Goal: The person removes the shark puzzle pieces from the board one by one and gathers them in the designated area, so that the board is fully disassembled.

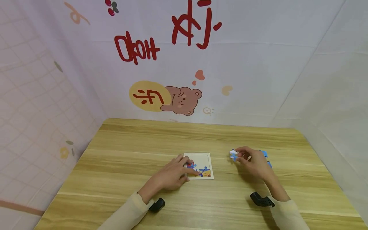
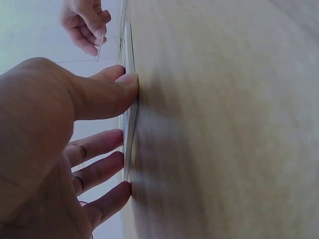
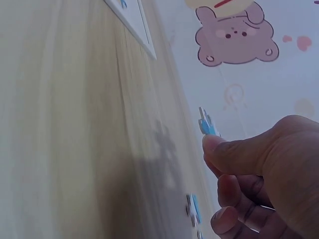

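Observation:
A square white puzzle tray (image 1: 199, 153) lies on the table, with a few joined pieces (image 1: 205, 172) along its near side. My left hand (image 1: 174, 174) rests on the tray's left part, its index finger stretched over the pieces and its thumb at the near edge. In the left wrist view, the fingertips (image 2: 119, 137) touch the tray from above and along its rim. To the tray's right, my right hand (image 1: 256, 162) pinches a blue and white puzzle piece (image 1: 233, 155) between thumb and index finger. That puzzle piece (image 3: 206, 124) is raised off the table in the right wrist view.
Blue puzzle pieces (image 1: 264, 153) lie on the wooden table (image 1: 138, 137) behind and beside the right hand, partly hidden by it. A white cloth with a printed bear (image 1: 184, 100) hangs at the table's back edge. Each wrist wears a black device (image 1: 157, 205).

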`<act>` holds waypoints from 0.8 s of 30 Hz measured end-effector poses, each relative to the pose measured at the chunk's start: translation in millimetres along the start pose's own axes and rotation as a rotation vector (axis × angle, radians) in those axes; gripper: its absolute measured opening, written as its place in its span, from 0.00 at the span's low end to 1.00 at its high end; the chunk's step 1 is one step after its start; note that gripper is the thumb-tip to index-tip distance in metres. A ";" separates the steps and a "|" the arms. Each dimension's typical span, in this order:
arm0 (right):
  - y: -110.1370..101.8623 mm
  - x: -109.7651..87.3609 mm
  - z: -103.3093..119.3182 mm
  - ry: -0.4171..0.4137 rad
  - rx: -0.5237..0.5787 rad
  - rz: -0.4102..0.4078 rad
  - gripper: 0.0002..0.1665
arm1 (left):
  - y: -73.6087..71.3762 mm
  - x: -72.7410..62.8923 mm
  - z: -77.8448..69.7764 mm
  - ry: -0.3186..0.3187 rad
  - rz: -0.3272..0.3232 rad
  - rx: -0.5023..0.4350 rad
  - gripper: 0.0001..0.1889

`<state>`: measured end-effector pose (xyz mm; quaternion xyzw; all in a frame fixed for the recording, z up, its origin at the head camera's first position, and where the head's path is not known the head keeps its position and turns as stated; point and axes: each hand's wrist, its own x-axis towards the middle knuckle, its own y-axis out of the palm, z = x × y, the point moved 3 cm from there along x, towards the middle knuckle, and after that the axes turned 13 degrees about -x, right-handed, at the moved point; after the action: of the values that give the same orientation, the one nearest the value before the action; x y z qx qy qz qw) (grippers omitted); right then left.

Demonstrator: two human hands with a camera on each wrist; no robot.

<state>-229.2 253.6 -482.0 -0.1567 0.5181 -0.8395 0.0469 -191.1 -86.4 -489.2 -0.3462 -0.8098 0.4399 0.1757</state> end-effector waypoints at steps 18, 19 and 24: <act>-27.5 -20.9 -42.6 -0.002 -0.105 -0.066 0.15 | -0.6 1.5 -1.7 0.008 -0.007 0.008 0.20; -28.8 -21.2 -43.8 -0.007 -0.115 -0.066 0.15 | -0.7 1.4 -1.8 0.007 -0.005 0.005 0.20; -33.4 -22.1 -49.5 -0.024 -0.186 -0.058 0.14 | -0.7 0.9 -0.8 0.002 -0.001 -0.011 0.21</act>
<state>-220.9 316.5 -477.7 -0.1853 0.5885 -0.7869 0.0137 -191.5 -85.5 -488.2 -0.3472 -0.8120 0.4353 0.1747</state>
